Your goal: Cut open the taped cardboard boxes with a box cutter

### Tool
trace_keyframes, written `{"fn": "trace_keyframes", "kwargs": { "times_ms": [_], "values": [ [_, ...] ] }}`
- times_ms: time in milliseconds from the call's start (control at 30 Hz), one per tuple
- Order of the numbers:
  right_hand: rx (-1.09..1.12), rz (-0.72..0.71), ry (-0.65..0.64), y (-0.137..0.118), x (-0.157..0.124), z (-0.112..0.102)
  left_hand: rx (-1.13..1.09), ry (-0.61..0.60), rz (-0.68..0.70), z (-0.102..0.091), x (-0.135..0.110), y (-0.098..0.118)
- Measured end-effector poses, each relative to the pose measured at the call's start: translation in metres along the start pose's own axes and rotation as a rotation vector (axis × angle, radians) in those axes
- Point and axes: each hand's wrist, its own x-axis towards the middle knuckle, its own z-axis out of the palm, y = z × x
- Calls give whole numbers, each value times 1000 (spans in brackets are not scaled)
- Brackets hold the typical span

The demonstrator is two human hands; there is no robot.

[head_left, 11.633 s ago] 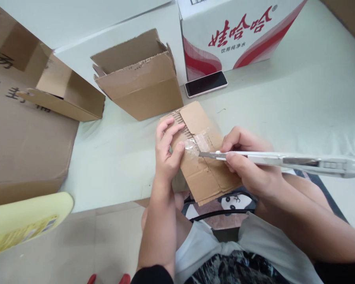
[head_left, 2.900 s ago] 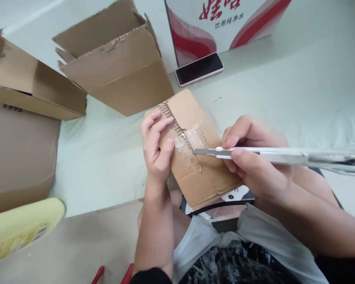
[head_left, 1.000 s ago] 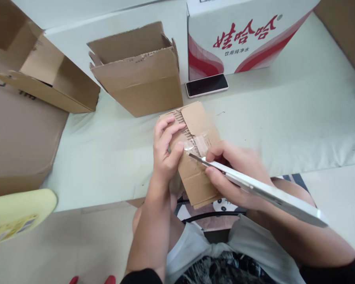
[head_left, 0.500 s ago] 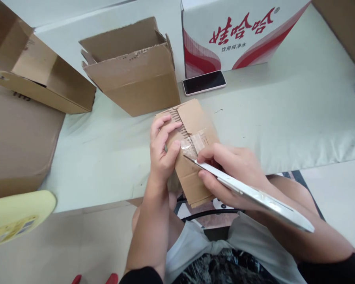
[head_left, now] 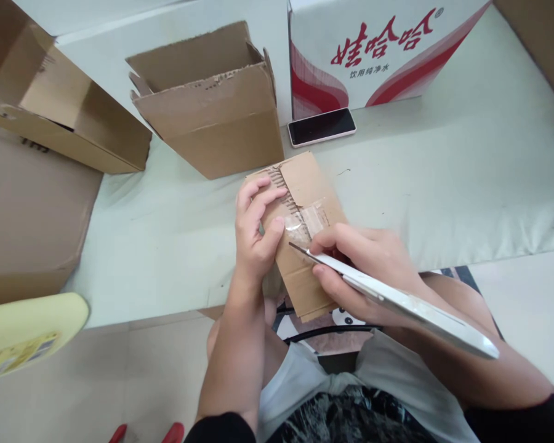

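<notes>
A small flattened-looking cardboard box (head_left: 300, 283) lies tilted at the edge of the cloth-covered table, its near end sticking out over my lap. Clear tape (head_left: 311, 218) crosses the torn, ridged seam on its top. My left hand (head_left: 257, 224) grips the box's left side, fingers spread over the top face and thumb near the tape. In my right hand (head_left: 367, 264) is a white utility knife (head_left: 410, 307), its thin dark blade pointing left just over the cardboard by the tape. Whether the blade tip touches the box I cannot tell.
Behind the small box stands an open cardboard carton (head_left: 221, 135), with a phone (head_left: 322, 127) lying beside it. A white-and-red carton (head_left: 373, 74) is at the back. Larger brown boxes (head_left: 28, 215) fill the left side, near a pale yellow object (head_left: 37, 326) with a label.
</notes>
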Motion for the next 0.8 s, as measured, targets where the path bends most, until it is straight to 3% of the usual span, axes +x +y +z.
{"fn": "trace_keyframes", "kwargs": {
  "times_ms": [167,400,633,800],
  "values": [
    [-6,-18,-8,-1,0,-2,-7,55,14,-2,1,3],
    [-51,-43,45,4,0,2,21,42,-10,0,1,3],
    [-17,155,253,5,0,8,45,19,-26,0,1,3],
    [31,154,249,3,0,7,12,27,-27,0,0,5]
  ]
}}
